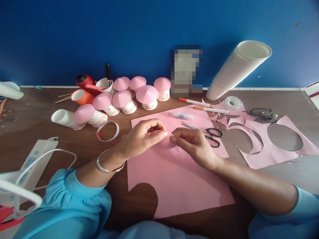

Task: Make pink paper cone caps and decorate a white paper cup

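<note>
Between my two hands is a small pink paper piece [167,142], partly hidden by fingers; it looks curved like the cone roofs behind. My left hand [142,136] pinches its left edge between thumb and fingers. The right edge is pinched by my right hand [193,144]. Both hands are held over a large pink paper sheet [184,186] with a round bite cut from its lower left. Scissors [213,136] with black handles lie just beyond my right hand. A glue stick [182,116] rests on the sheet behind my hands.
Several paper cups with pink cone tops [147,94] stand at the back left. A tall cup stack [239,68] leans at the back right. Cut pink scraps [259,159] and a clear tape roll [233,102] lie right. A tape ring [108,131] and a power strip [37,152] are left.
</note>
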Motion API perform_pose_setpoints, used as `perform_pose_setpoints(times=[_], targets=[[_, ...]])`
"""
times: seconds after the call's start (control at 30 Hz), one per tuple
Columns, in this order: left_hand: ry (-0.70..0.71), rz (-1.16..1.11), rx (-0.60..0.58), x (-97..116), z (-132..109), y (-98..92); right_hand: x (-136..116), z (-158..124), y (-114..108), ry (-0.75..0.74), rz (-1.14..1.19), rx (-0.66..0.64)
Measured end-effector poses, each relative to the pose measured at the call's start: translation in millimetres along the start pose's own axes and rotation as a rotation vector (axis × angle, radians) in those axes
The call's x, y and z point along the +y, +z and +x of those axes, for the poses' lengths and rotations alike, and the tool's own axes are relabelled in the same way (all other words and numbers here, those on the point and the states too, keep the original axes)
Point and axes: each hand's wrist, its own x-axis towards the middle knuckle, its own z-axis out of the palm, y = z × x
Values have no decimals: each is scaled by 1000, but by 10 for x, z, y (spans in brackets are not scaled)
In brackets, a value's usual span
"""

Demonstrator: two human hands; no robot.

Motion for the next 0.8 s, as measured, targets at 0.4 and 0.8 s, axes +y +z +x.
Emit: perform_pose_setpoints(times=[0.4, 0.8], targets=[[-124, -71, -57, 69, 15, 40, 11, -19, 3, 24, -23, -17], [-166, -84, -149, 44, 32, -2, -30, -24, -30, 100, 9, -44]])
